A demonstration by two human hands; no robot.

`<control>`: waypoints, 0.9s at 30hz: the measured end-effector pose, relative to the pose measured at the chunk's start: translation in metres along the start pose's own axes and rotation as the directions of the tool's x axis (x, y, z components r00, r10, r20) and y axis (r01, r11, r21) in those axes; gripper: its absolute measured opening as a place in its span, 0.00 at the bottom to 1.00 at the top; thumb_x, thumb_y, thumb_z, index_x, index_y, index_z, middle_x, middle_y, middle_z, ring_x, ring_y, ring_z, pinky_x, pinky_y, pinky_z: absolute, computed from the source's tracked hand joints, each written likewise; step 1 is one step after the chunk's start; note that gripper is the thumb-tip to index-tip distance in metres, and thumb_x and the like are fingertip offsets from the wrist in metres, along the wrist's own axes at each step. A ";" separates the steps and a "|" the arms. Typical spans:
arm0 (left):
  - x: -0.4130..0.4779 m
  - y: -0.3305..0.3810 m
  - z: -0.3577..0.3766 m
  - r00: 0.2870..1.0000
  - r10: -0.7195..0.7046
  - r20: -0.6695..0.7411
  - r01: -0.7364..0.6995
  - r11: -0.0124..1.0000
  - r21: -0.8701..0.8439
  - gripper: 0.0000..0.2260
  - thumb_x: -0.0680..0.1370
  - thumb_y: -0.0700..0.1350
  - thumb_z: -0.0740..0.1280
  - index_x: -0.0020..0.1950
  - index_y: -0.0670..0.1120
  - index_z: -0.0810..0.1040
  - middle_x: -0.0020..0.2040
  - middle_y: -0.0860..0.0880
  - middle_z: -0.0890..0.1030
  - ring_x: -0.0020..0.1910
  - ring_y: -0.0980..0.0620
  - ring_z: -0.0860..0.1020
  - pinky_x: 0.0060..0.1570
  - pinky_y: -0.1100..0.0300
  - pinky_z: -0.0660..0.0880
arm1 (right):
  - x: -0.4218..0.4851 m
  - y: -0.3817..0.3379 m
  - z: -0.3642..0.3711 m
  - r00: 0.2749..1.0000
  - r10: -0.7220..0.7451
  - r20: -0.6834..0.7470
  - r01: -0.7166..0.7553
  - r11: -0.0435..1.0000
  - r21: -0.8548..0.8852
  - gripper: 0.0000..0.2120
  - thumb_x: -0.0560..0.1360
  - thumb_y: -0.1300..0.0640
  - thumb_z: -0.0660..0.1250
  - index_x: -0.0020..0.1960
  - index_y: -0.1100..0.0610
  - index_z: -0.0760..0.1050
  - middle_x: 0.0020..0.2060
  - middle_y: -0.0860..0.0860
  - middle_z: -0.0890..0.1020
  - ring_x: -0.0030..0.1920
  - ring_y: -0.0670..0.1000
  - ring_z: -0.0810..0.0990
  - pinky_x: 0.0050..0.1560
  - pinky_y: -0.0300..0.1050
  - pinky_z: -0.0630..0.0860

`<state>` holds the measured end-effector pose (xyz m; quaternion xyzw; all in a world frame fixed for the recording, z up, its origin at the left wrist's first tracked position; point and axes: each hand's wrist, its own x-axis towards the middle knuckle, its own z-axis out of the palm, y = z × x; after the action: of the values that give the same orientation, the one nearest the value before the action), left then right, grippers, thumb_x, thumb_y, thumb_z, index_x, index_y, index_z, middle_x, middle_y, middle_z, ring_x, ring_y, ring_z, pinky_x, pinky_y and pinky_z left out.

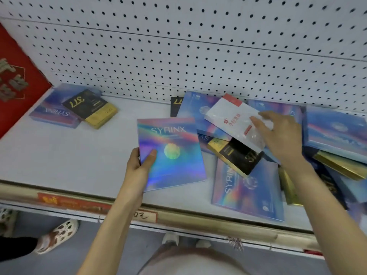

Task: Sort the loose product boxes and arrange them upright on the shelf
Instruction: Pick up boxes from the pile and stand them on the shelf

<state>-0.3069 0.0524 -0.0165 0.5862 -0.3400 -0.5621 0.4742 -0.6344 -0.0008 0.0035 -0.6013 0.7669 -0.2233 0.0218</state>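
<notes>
The white pegboard fills the upper view behind the pale shelf, which runs across in front of you with a worn price rail along its front edge. At the far left a big red box with gold characters stands against the pegboard. On the right half of the shelf the loose boxes lie flat in an overlapping pile: several blue holographic ones, among them a SYRINX box lying near the front edge, and gold-sided ones at the far right. Your left hand grips another holographic box by its lower left corner, thumb on the printed face and fingers behind it. You hold it at the middle of the shelf, face toward you and just left of the pile; whether its lower edge touches the shelf you cannot tell. At the back left, well apart from the pile, a flat blue box lies near the red one, with a black 377 box resting across it. Your right hand is curled over the near end of a white box with red print, which sits tilted on top of the pile. It partly covers a black and gold box lying just under it.
</notes>
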 end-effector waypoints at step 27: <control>-0.072 -0.002 0.112 0.883 0.131 0.450 -0.157 0.987 0.022 0.17 0.77 0.39 0.65 0.66 0.46 0.73 0.59 0.48 0.82 0.56 0.49 0.80 0.55 0.53 0.78 | -0.181 0.129 -0.153 0.754 0.614 0.233 -0.482 0.277 0.831 0.14 0.77 0.57 0.66 0.61 0.60 0.77 0.50 0.54 0.83 0.44 0.48 0.82 0.38 0.37 0.79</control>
<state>-0.4269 0.1005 0.0147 0.4280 -0.4985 -0.6348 0.4066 -0.7486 0.2395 0.0505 -0.1891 0.7089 -0.5887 0.3393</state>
